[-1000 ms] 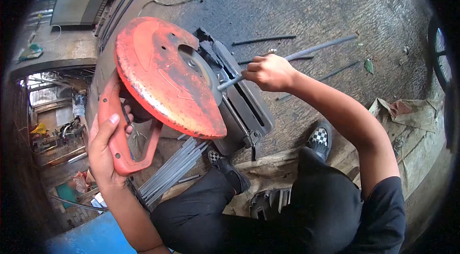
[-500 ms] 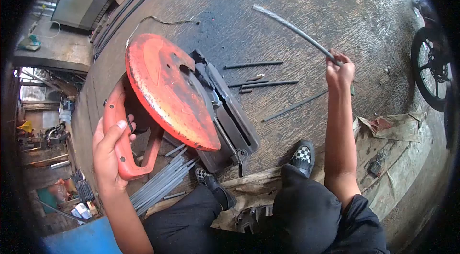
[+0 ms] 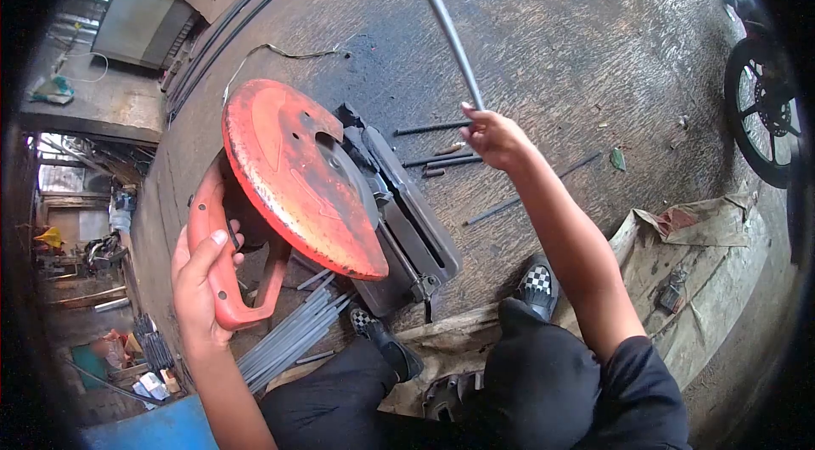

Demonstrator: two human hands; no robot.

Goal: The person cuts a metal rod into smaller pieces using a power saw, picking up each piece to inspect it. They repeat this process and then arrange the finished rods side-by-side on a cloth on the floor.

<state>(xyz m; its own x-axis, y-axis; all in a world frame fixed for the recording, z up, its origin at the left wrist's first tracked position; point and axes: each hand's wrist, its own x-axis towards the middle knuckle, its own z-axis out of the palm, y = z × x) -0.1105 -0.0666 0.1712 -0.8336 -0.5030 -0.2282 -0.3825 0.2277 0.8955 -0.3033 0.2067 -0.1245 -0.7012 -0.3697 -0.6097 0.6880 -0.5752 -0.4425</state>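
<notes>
My left hand (image 3: 204,280) is wrapped round the handle of a red cut-off saw (image 3: 297,178), its thumb lying over the grip. Scuffed paint covers the round blade guard, and part of the blade shows beneath it. The saw's dark base (image 3: 416,229) rests on the floor. My right hand (image 3: 497,137) grips the lower end of a thin grey metal rod (image 3: 454,44), which points up and away from me, right of the saw. Several dark rods (image 3: 441,160) lie on the floor under my right hand. Left of my foot is a bundle of grey rods (image 3: 297,331).
A motorcycle wheel (image 3: 761,110) stands at the far right. A crumpled tarp (image 3: 679,280) spreads over the floor at lower right. Long dark bars (image 3: 246,17) run along the upper left. A blue surface (image 3: 148,426) is at lower left, and cluttered shelving (image 3: 85,272) stands at left.
My right hand has moved left with the rod, which now points more steeply upward and sits nearer the saw. My left hand keeps its grip on the handle; the saw head looks slightly lower.
</notes>
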